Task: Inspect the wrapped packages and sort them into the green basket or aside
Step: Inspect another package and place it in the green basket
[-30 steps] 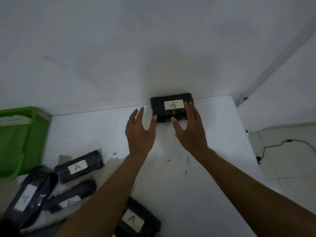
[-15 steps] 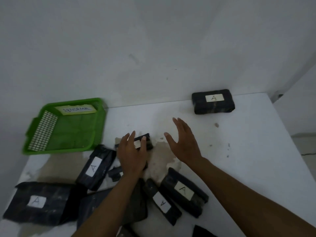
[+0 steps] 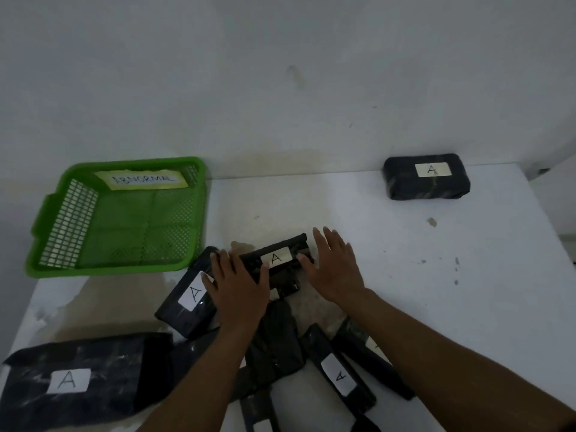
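several black wrapped packages are laid on the white table (image 3: 405, 260), each bearing a white label marked "a". at far left, the green basket (image 3: 40, 244) is seen holding no package, with a strip reading "abnormal" on its rear wall. a large flat package (image 3: 71, 378) is lying at the near-left corner.

the left hand (image 3: 240, 285) is laid flat, fingers straight and slightly spread, over the left end of the centre package (image 3: 276, 258); whether it presses or only touches cannot be told. this package is lying between the two hands, its long axis running left to right, tilted up toward the right. it rests partly on other packages.

the right hand (image 3: 335, 269) is held open at the package's right end, fingers straight and apart, thumb at or against the end. both hands are about equally near, so a two-handed lift is judged to be the coming move.

one sorted package (image 3: 427, 182) is set aside at the far-right corner, well apart.
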Action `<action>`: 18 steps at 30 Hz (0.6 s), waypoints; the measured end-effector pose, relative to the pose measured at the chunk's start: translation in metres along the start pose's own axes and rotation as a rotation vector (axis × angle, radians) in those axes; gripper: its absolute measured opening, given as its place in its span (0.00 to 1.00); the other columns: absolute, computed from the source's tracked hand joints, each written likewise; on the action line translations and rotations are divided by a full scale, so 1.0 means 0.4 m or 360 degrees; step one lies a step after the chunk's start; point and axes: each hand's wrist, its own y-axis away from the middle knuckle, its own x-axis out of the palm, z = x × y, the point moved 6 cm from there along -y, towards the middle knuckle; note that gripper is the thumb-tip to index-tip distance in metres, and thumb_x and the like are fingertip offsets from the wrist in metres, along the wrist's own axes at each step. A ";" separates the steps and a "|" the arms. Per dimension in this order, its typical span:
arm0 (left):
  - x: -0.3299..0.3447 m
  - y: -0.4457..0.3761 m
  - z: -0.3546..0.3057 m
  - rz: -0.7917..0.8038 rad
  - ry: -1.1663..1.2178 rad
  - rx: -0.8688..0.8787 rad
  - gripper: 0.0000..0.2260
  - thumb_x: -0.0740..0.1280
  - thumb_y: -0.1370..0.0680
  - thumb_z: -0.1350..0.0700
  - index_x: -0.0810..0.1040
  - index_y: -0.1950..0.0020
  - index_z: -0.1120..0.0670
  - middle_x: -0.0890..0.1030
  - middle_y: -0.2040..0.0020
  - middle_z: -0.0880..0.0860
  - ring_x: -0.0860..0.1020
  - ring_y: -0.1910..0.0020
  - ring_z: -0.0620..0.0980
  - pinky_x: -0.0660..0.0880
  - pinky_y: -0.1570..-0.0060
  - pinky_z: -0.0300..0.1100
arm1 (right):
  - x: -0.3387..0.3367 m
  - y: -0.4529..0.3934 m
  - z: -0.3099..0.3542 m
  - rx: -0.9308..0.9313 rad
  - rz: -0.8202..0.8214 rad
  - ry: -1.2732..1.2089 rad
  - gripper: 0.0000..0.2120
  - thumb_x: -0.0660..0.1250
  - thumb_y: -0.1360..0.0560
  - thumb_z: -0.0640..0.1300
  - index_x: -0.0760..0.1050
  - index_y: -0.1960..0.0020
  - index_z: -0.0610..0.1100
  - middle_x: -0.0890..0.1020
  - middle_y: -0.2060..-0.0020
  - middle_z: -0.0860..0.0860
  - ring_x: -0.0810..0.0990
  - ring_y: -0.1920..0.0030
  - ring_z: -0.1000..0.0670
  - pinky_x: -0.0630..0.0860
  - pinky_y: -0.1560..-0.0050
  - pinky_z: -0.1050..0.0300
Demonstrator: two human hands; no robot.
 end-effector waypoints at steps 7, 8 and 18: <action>0.043 0.001 0.003 -0.0056 -0.0104 -0.0015 0.33 0.54 0.21 0.39 0.74 0.32 0.65 0.73 0.29 0.65 0.66 0.26 0.63 0.59 0.29 0.67 | 0.065 -0.070 0.003 -0.0068 0.0144 0.0131 0.35 0.50 0.17 0.61 0.47 0.19 0.41 0.48 0.19 0.45 0.42 0.19 0.46 0.40 0.21 0.44; 0.047 -0.002 0.001 -0.0046 -0.0077 -0.0020 0.33 0.54 0.21 0.39 0.74 0.32 0.66 0.72 0.29 0.65 0.65 0.25 0.64 0.58 0.29 0.67 | 0.072 -0.073 0.001 -0.0069 0.0159 0.0078 0.35 0.51 0.17 0.61 0.47 0.19 0.41 0.48 0.19 0.45 0.42 0.19 0.46 0.40 0.21 0.45; -0.050 -0.035 -0.101 0.0078 0.1180 -0.0119 0.30 0.66 0.19 0.50 0.58 0.20 0.55 0.65 0.23 0.56 0.63 0.24 0.54 0.60 0.30 0.37 | -0.030 -0.045 -0.002 0.0022 -0.0289 -0.1023 0.17 0.66 0.20 0.45 0.72 0.33 0.44 0.80 0.43 0.47 0.78 0.42 0.49 0.74 0.41 0.58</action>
